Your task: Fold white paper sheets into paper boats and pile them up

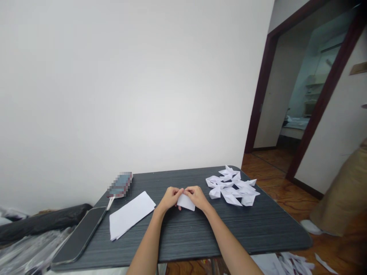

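Both my hands meet at the middle of a dark wood-grain table (258, 225). My left hand (169, 197) and my right hand (196, 196) pinch a small folded white paper (186, 202) between fingers and thumbs, holding it just above the tabletop. Fingers on both hands are curled closed on the paper. A pile of several finished folded white paper shapes (233, 186) lies to the right of my hands.
A stack of flat white sheets (130, 214) lies left of my hands. A dark phone (80, 235) rests near the table's left front edge, with a blurred object (119, 185) behind it. Paper scraps (289, 262) lie on the wooden floor. A doorway (301, 114) opens at right.
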Action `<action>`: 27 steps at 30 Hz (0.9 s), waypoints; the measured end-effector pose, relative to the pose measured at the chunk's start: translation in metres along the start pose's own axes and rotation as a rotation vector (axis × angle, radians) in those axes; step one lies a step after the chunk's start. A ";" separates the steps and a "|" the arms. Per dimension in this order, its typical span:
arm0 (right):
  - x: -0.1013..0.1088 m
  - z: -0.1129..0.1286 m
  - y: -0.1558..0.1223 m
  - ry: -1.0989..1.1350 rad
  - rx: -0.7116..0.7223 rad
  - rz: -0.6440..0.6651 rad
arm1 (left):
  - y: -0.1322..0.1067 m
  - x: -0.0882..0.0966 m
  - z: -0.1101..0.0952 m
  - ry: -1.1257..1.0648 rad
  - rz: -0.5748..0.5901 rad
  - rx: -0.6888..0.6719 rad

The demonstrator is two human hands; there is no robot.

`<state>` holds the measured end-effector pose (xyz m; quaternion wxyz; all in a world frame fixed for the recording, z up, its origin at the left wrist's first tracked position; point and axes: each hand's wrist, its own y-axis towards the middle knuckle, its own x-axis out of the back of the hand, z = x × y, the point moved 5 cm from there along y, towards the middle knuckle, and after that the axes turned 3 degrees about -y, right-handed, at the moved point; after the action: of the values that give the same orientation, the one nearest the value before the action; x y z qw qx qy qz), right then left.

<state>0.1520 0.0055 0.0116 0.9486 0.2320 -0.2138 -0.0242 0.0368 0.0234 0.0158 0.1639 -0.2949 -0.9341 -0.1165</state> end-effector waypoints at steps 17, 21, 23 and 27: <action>0.012 -0.025 0.005 -0.033 -0.220 -0.288 | 0.002 0.014 -0.005 -0.025 -0.297 -0.084; 0.017 -0.025 0.004 -0.015 -0.243 -0.380 | 0.002 0.015 -0.008 0.010 -0.321 -0.090; 0.017 -0.027 0.005 0.109 -0.271 -0.393 | 0.001 0.019 -0.010 0.008 -0.379 -0.103; 0.000 -0.028 0.005 0.537 -0.377 -0.231 | -0.002 0.030 -0.012 -0.028 -0.534 -0.113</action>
<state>0.1632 0.0221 -0.0085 0.9882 0.0733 0.0791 -0.1086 0.0156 0.0338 0.0375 0.0979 -0.0486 -0.9729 -0.2037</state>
